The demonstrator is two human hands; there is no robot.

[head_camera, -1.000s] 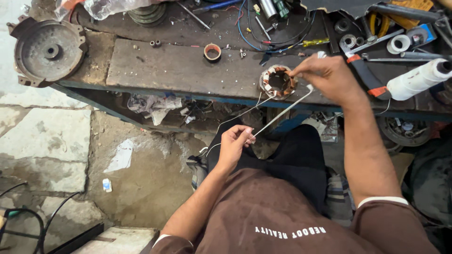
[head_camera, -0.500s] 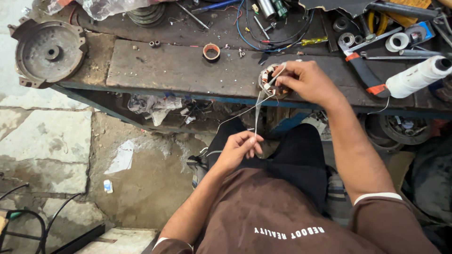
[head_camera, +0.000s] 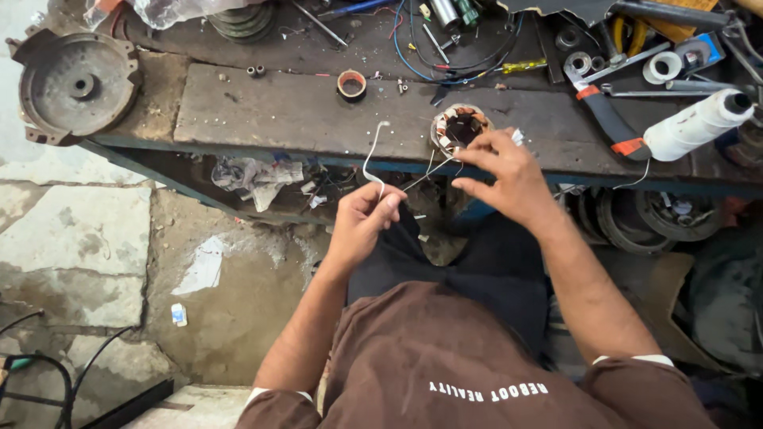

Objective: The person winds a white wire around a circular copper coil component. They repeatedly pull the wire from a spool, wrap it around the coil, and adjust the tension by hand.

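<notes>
A small round motor stator (head_camera: pixel 459 127) with copper windings sits at the front edge of the dark workbench (head_camera: pixel 278 111). My right hand (head_camera: pixel 505 171) rests just below it, fingers pinching thin white string that runs from the stator. My left hand (head_camera: pixel 362 218) is lower and to the left, in front of the bench, pinching the white string (head_camera: pixel 372 155), whose loose end curls up above the fingers.
A round grey motor end cover (head_camera: pixel 75 86) lies at the bench's left end. A tape roll (head_camera: pixel 350 84), blue cables (head_camera: pixel 413 56), red-handled pliers (head_camera: pixel 608 119) and a white spool (head_camera: pixel 695 123) lie on the bench. Scrap and coils sit under it, above stone floor.
My left hand has risen toward the bench with the string. My right hand dropped from the stator's top to just below it, and the string's free end now curls upward.
</notes>
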